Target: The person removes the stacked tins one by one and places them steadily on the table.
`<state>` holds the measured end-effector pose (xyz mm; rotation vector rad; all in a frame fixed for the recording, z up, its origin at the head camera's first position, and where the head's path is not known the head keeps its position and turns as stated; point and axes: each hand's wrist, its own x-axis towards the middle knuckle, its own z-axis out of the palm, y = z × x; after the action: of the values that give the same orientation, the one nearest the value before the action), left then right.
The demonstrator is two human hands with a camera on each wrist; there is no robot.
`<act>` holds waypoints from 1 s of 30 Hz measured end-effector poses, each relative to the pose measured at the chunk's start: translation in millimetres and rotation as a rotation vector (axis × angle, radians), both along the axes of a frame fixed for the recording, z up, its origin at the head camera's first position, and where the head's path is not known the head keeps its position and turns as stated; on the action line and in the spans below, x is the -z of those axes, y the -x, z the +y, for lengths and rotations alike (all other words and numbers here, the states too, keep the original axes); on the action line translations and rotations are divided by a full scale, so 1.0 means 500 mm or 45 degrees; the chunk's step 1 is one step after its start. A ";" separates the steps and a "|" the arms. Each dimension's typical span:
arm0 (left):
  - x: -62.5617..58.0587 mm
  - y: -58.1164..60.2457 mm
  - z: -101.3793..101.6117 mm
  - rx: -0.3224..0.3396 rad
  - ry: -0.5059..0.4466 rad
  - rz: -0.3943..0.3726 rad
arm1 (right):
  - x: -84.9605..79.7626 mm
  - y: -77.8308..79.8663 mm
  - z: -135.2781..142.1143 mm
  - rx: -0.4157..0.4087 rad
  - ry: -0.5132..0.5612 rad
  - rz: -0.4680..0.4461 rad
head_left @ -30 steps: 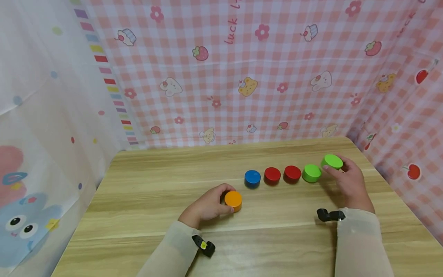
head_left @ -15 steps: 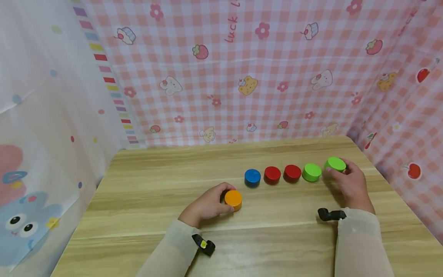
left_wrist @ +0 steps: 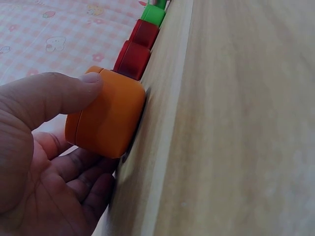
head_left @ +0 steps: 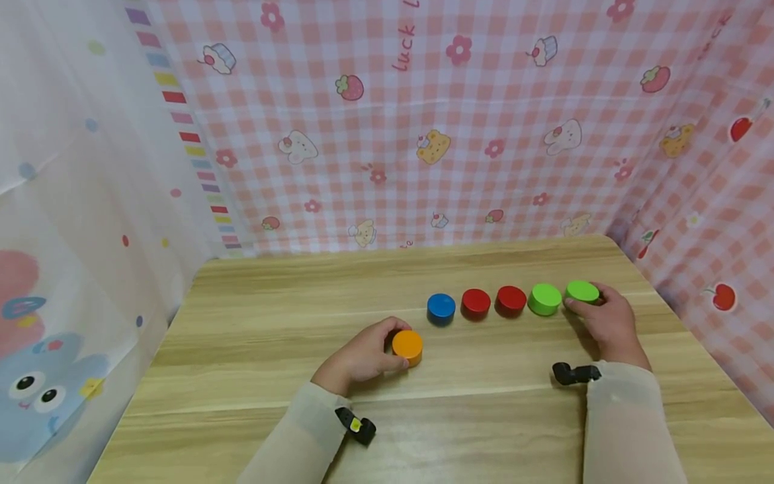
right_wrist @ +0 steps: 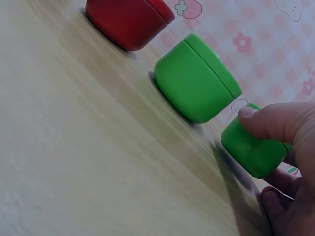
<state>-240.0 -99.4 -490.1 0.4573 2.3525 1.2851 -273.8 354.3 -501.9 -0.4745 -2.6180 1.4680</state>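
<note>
In the head view my left hand (head_left: 363, 356) holds a small round orange lidded jar (head_left: 408, 346) between thumb and fingers, on the table in front of the row. The left wrist view shows the thumb on the side of the orange jar (left_wrist: 110, 110), near its lid seam. My right hand (head_left: 612, 326) pinches a bright green lidded jar (head_left: 582, 292) at the row's right end, its base close over the table in the right wrist view. Just left of it stands a second green jar (head_left: 545, 299). Further left come two red jars (head_left: 510, 301) and a blue jar (head_left: 441, 309).
The wood-grain table (head_left: 272, 316) stretches out in front and to the left. Behind it hangs a pink checked curtain (head_left: 387, 128), with a white patterned curtain (head_left: 91, 222) at the left. Black wrist cameras (head_left: 357, 425) sit on both sleeves.
My right hand has lowered the green jar towards the table, level with the row, after a small shift right and back. The left hand and orange jar stay where they were.
</note>
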 end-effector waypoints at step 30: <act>-0.026 0.039 0.017 -0.178 0.023 0.182 | 0.000 0.005 0.010 -0.045 -0.061 -0.053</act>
<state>-259.7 -91.0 -476.9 0.3970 2.5527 1.3323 -276.2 359.2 -502.1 -0.4611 -2.7004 1.4173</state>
